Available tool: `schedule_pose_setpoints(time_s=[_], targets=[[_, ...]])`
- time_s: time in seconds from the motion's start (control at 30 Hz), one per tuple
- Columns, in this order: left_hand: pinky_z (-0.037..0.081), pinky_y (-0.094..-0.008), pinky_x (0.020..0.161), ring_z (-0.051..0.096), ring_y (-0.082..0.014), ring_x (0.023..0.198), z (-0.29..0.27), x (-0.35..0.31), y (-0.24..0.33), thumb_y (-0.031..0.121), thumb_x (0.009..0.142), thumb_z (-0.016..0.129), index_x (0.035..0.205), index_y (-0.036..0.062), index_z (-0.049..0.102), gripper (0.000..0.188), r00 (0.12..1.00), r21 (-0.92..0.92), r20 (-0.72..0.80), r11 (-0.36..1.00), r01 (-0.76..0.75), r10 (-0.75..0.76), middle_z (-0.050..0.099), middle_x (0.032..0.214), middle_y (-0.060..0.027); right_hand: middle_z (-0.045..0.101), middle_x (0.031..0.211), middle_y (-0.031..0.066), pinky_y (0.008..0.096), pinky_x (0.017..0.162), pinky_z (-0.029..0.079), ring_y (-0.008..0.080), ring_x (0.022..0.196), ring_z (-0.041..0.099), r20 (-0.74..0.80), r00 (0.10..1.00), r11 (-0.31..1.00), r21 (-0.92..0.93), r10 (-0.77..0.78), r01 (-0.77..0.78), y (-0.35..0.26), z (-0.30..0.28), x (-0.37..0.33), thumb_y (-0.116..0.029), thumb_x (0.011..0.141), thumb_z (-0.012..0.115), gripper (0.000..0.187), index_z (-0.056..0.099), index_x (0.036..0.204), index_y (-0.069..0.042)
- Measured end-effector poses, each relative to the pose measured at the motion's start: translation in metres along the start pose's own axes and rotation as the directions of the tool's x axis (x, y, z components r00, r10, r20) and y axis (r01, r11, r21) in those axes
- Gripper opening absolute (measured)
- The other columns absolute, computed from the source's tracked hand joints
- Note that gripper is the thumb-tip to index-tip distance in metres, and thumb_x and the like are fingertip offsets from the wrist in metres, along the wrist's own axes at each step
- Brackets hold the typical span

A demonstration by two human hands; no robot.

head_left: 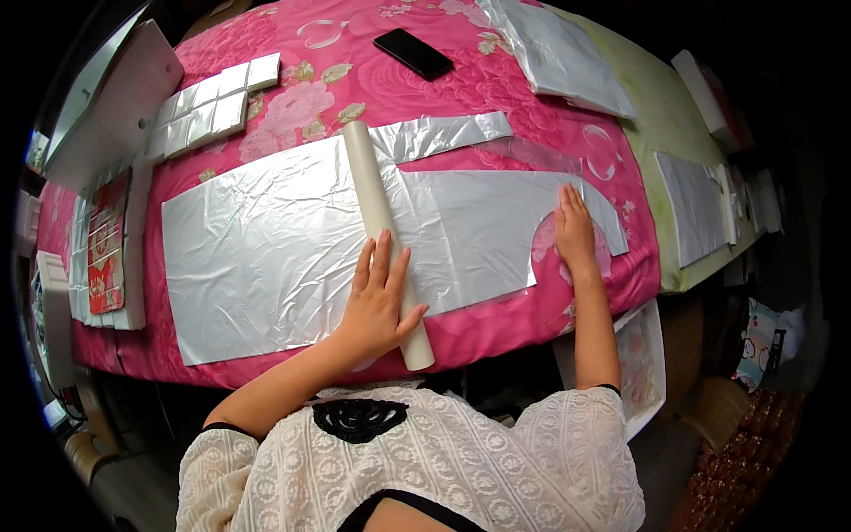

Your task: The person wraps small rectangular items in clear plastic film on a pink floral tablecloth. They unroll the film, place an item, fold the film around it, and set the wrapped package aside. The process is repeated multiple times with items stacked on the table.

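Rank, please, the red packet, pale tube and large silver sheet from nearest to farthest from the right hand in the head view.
1. Large silver sheet: at the right hand.
2. Pale tube: farther left, by the left hand.
3. Red packet: far left.

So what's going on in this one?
A person has wrinkled silvery film spread over a pink floral tablecloth, with a cream cylindrical rod lying across it. Their left hand is spread over the rod and the film beside it, while their right hand lies flat near the film's right end, by a curved cutout where pink shows. Beyond the film, a black smartphone lies unheld.
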State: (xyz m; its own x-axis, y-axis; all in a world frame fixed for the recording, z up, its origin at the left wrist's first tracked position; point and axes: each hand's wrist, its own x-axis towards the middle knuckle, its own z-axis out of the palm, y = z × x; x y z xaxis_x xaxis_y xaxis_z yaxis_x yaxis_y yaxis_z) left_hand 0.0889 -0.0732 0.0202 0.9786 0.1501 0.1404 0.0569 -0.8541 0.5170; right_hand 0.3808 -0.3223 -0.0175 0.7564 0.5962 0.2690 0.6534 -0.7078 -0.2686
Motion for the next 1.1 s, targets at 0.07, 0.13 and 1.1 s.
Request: schedule_pose_setpoints(time_s=[0.07, 0.13, 1.1], targets=[[0.013, -0.0482, 0.110, 0.006, -0.0444, 0.136, 0.000, 0.000, 0.008, 0.035, 0.078, 0.060, 0.137, -0.0012, 0.030, 0.076, 1.000, 0.005, 0.016, 1.000, 0.013, -0.013, 0.009, 0.147, -0.0270, 0.047, 0.131, 0.0184, 0.0360, 0.106, 0.031, 0.0320, 0.126, 0.040, -0.106, 0.981, 0.977, -0.124, 0.163, -0.176, 0.040, -0.014, -0.001, -0.015, 0.089, 0.046, 0.040, 0.050, 0.125, 0.002], [0.013, -0.0478, 0.110, 0.006, -0.0443, 0.136, 0.001, -0.001, 0.013, 0.036, 0.078, 0.060, 0.136, -0.0023, 0.031, 0.075, 1.000, 0.011, 0.024, 1.000, 0.016, -0.016, 0.010, 0.146, -0.0273, 0.052, 0.126, 0.0173, 0.0350, 0.104, 0.033, 0.0299, 0.122, 0.045, -0.127, 0.970, 0.972, -0.086, 0.205, -0.217, 0.065, -0.023, -0.007, -0.014, 0.088, 0.047, 0.037, 0.055, 0.120, 0.002], [0.010, -0.0515, 0.109, 0.007, -0.0439, 0.135, 0.010, -0.011, 0.015, 0.038, 0.077, 0.059, 0.137, -0.0007, 0.028, 0.079, 1.000, 0.040, 0.010, 0.999, -0.009, 0.008, 0.009, 0.147, -0.0262, 0.061, 0.076, 0.0099, 0.0384, 0.063, 0.047, 0.0301, 0.072, 0.059, -0.455, 0.863, 0.949, -0.305, -0.218, 0.079, 0.021, -0.050, -0.009, -0.011, 0.071, 0.066, 0.012, 0.058, 0.079, -0.007]])
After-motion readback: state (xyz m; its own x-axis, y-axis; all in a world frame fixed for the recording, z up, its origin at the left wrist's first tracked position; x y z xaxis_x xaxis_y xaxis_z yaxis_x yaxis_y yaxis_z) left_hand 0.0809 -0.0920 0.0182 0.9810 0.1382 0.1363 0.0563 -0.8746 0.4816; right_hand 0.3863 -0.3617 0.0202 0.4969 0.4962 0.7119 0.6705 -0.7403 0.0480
